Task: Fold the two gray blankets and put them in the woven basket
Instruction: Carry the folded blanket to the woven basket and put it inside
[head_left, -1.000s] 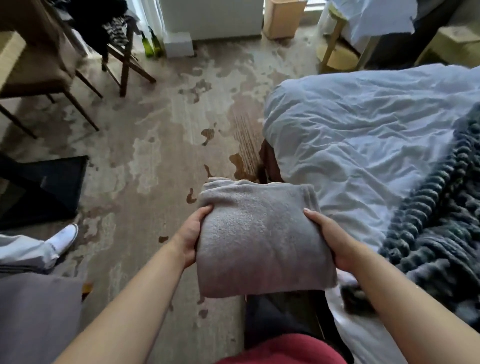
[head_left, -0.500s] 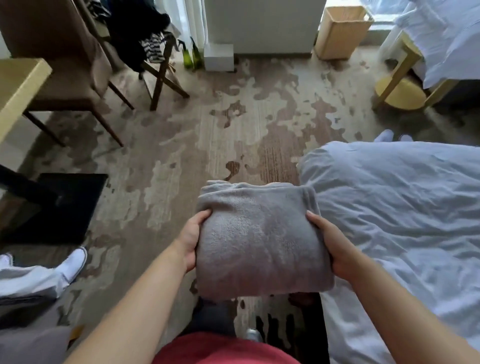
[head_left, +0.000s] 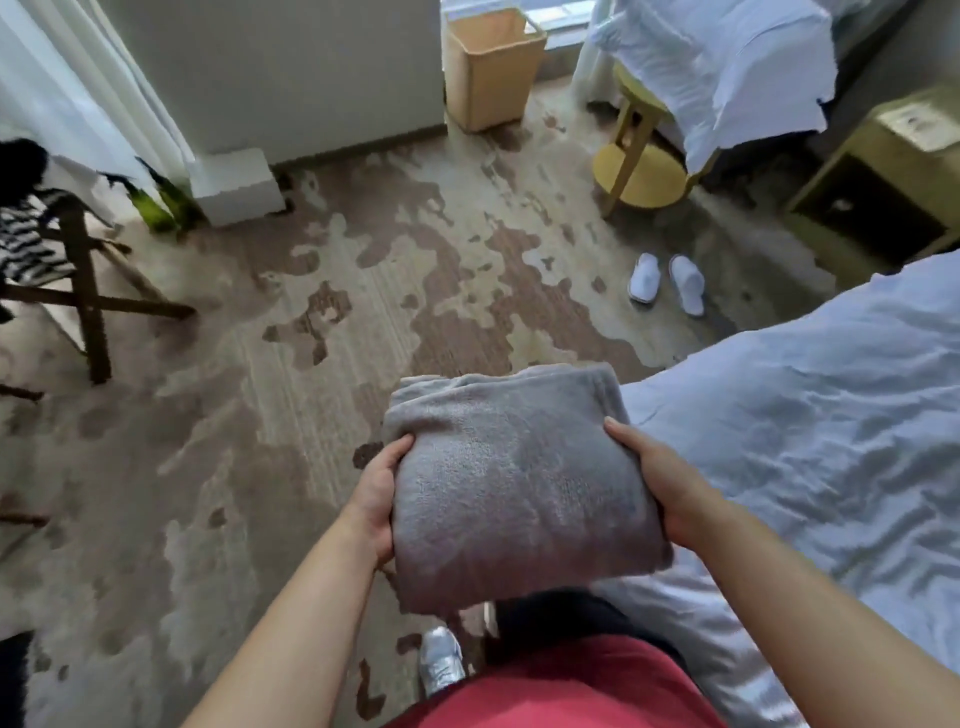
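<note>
no writing, label, brand or number is legible anywhere here. surfaces look plain or too blurred to read.

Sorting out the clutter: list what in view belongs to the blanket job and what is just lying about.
Job: folded gray blanket, held by left hand and right hand; tan basket.
Lying about: white slippers, yellow stool, bed, nightstand.

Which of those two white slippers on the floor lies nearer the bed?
The slipper on the picture's right: it lies on the bed side of the other slipper.
</note>
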